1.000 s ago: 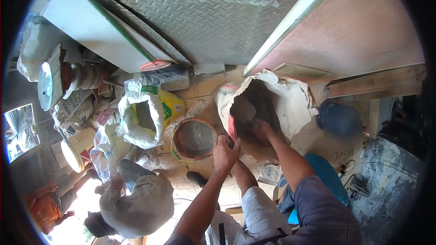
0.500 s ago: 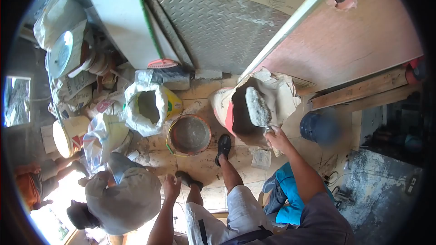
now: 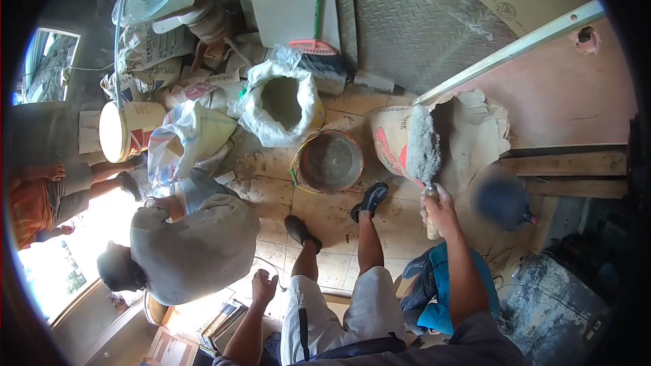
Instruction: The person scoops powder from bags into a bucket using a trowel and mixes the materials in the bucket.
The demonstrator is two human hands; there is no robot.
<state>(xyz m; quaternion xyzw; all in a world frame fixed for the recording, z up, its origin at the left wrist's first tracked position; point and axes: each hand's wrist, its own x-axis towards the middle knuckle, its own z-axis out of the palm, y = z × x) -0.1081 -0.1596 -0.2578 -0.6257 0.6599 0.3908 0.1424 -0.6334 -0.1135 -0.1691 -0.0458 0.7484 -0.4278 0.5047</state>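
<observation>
My right hand (image 3: 441, 211) is closed round the handle of a trowel (image 3: 432, 229). A heap of pale grey powder (image 3: 424, 146) covers the trowel's blade, which points away from me over the left edge of a torn, open paper sack (image 3: 388, 141). To the left of the sack a round bucket (image 3: 361, 166) with a yellow handle stands on the floor, grey inside. My left hand (image 3: 264, 286) hangs beside my left thigh, fingers loosely bent and apart, with nothing in it.
A white-lined bucket (image 3: 254, 118) stands behind the round one. A bent-over person (image 3: 196, 244) is close on my left, with another person (image 3: 30, 203) beyond. A blue water jug (image 3: 502, 200) stands right of the sack, and a broom (image 3: 314, 46) leans at the back.
The loaded trowel has moved from inside the sack's mouth to its left edge, with the powder still on it. My view has turned to the left.
</observation>
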